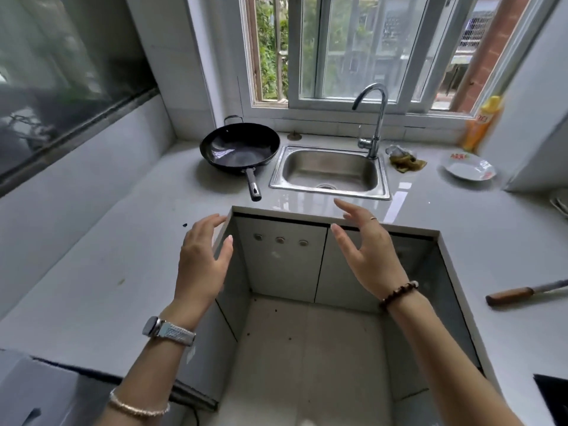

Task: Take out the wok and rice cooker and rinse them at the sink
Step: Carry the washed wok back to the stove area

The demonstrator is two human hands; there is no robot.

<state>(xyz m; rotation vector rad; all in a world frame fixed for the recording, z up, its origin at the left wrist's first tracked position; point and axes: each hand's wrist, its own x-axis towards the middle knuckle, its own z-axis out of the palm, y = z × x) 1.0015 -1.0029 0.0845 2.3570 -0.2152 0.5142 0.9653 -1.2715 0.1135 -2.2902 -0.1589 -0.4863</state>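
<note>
A black wok [239, 147] with a long dark handle sits on the grey counter just left of the steel sink [330, 172]. A curved chrome tap [373, 118] rises behind the sink's right side. My left hand [204, 259] and my right hand [367, 250] hover open, palms facing each other, in front of the counter's edge and above the closed cabinet doors [285, 256]. Neither hand holds anything. No rice cooker shows in the view.
A crumpled green rag [405, 159] and a white plate [470, 167] lie right of the sink. An orange bottle [482, 123] stands in the far right corner. A wooden-handled knife [516, 295] lies on the right counter. A window runs behind the sink.
</note>
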